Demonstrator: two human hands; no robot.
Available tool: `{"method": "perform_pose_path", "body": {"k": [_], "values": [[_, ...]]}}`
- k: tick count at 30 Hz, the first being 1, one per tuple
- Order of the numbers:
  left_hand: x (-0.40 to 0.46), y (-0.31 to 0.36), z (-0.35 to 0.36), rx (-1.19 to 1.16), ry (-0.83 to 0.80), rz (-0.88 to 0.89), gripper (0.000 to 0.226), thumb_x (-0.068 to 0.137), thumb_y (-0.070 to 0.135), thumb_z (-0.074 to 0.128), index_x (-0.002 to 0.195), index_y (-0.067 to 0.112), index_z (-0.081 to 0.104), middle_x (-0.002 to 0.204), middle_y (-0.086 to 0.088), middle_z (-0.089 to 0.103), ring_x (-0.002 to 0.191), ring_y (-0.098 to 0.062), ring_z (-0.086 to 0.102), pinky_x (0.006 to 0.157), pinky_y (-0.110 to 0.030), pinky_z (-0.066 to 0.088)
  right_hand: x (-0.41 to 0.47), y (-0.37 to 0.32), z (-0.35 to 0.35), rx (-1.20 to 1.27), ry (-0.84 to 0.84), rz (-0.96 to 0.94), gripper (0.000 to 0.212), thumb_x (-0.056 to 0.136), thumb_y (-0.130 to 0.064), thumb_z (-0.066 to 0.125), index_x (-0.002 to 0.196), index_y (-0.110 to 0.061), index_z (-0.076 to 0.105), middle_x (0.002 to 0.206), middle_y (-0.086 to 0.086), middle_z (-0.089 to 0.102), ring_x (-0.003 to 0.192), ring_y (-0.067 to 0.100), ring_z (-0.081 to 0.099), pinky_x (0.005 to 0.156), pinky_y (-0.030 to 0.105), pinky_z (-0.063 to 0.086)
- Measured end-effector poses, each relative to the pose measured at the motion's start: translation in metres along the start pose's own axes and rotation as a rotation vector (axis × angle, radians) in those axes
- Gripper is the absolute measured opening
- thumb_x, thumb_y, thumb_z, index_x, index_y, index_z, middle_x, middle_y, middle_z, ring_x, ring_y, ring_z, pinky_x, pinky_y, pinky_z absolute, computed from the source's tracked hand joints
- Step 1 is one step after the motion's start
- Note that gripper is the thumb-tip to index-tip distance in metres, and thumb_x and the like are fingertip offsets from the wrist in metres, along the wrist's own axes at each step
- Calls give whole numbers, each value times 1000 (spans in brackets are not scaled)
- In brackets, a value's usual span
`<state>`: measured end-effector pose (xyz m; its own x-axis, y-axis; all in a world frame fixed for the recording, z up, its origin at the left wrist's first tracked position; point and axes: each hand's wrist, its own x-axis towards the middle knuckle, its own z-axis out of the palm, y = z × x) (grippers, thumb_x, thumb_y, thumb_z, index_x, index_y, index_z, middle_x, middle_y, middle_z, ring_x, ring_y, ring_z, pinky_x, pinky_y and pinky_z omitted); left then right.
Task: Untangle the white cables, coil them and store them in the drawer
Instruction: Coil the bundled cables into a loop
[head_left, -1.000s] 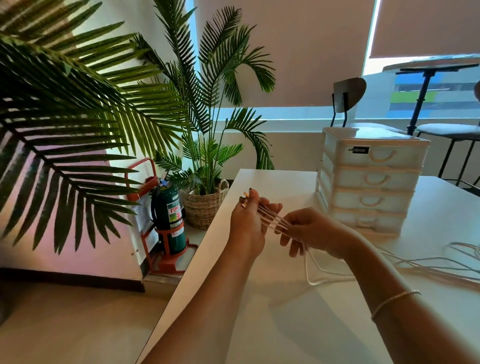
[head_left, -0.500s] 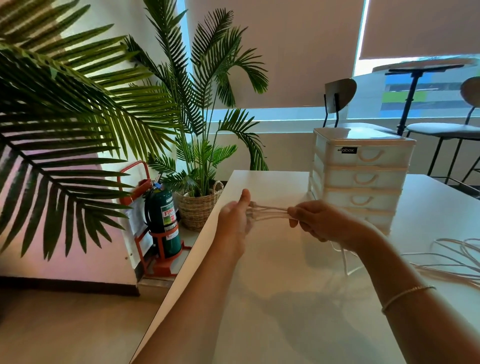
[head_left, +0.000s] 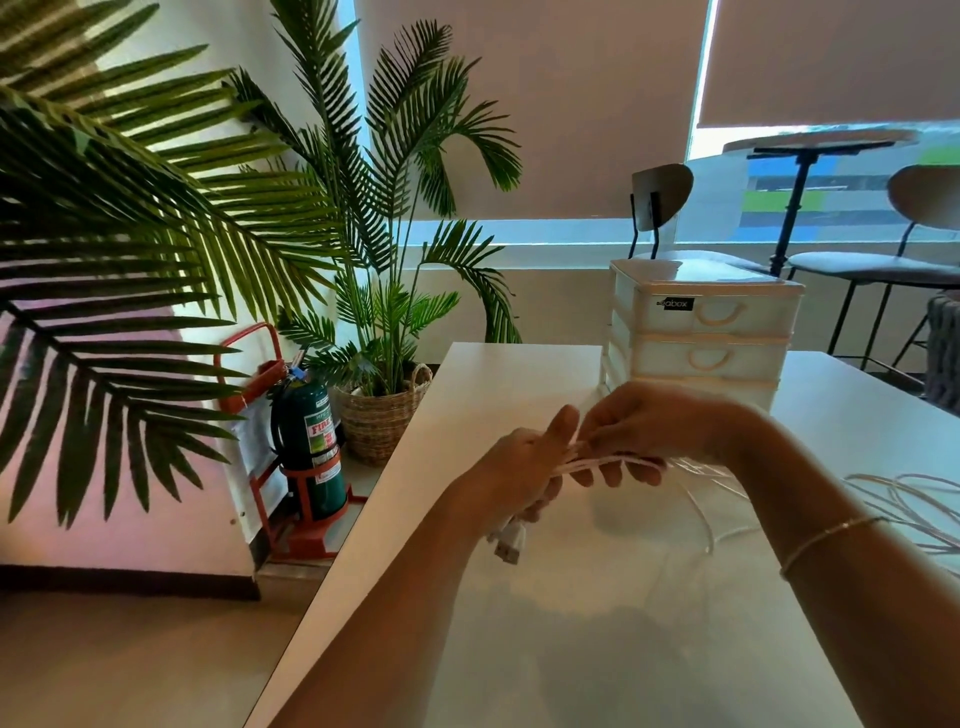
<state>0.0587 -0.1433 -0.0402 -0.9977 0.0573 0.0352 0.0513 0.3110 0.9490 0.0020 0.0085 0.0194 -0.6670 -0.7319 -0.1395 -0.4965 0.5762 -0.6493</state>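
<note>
White table (head_left: 597, 649) fills the lower right of the view, its left edge running diagonally down toward the floor, with roller blinds and a bright strip of window behind it. Near the far edge of the table stands a cream drawer unit (head_left: 701, 332) with curved handles and a small black label on its top drawer; all the drawers that show are closed. Just in front of it, above the middle of the table, the two hands meet. The left hand (head_left: 524, 467) is curled round a bundle of white cable (head_left: 608, 462), thumb raised, and a white plug end (head_left: 506, 540) hangs out below its palm. The right hand (head_left: 639, 431), a thin bracelet (head_left: 826, 540) on its wrist, pinches the same strands just beside the left thumb, fingers bent under them. From the right hand, slack cable drops to the tabletop and curves away toward the right edge, where more loose white cables (head_left: 904, 499) lie spread in loops. Off the table's left edge, on the floor, sit a green fire extinguisher (head_left: 306, 441) in a red stand and a potted palm (head_left: 384, 260) in a woven basket. Beyond the far edge stand chairs and a tall round table (head_left: 810, 140).
</note>
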Motion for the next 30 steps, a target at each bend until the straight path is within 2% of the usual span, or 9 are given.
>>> {"method": "perform_pose_path", "body": {"k": [5,9,13,17,20,21,23,25,30], "values": [[-4,0,-18,-137,-30,39,45,89,45,45,59,13,49,40,4,29,35,-8,20,38,-17,20,-8,25,-14,127,100,38,22,89,0,48,70,-7,58,55,7,58,42,13,47,43,19,39],[-6,-1,-31,-239,-5,75,42,93,40,42,59,15,39,38,7,26,33,-7,16,38,-20,15,-26,70,-35,194,263,136,27,90,2,47,65,-5,55,59,9,62,52,19,56,56,30,41],[-3,-2,-31,-280,34,68,43,94,41,40,59,16,38,36,7,26,31,-6,16,36,-19,15,-41,105,-48,-39,457,374,7,85,2,57,88,0,63,87,12,64,71,21,54,64,27,38],[2,-1,-18,-235,68,29,44,94,42,41,59,17,38,36,6,26,31,-7,16,35,-16,17,-33,60,-30,213,530,65,30,83,6,57,101,-18,59,105,3,58,94,16,55,79,29,45],[5,-4,-13,-238,92,-3,44,94,43,42,58,18,39,37,7,28,32,-7,19,36,-16,20,-5,13,2,179,419,-85,16,89,-27,55,103,-21,59,98,-5,61,92,9,58,87,27,47],[5,-5,-12,-231,104,-1,45,94,44,42,58,18,40,37,6,29,32,-8,19,37,-16,21,8,4,13,136,381,-75,28,91,-37,48,105,-15,60,97,-1,62,91,14,60,89,31,48],[6,-7,-12,-184,135,8,44,94,45,41,59,18,42,38,6,30,33,-8,21,40,-19,22,25,-6,30,101,339,-18,45,94,-46,35,94,-9,61,78,7,65,73,21,63,83,37,51],[6,-8,-14,-124,167,7,43,94,47,40,62,17,43,37,8,32,33,-8,23,41,-20,24,28,-5,35,59,364,52,50,94,-50,31,78,-11,58,59,4,55,50,17,52,60,30,47],[7,-8,-18,-20,175,33,40,94,47,40,68,17,48,36,10,32,31,-6,24,38,-19,25,11,9,27,152,240,-46,25,86,-35,57,73,-13,59,56,-1,52,48,10,45,48,20,39]]}}
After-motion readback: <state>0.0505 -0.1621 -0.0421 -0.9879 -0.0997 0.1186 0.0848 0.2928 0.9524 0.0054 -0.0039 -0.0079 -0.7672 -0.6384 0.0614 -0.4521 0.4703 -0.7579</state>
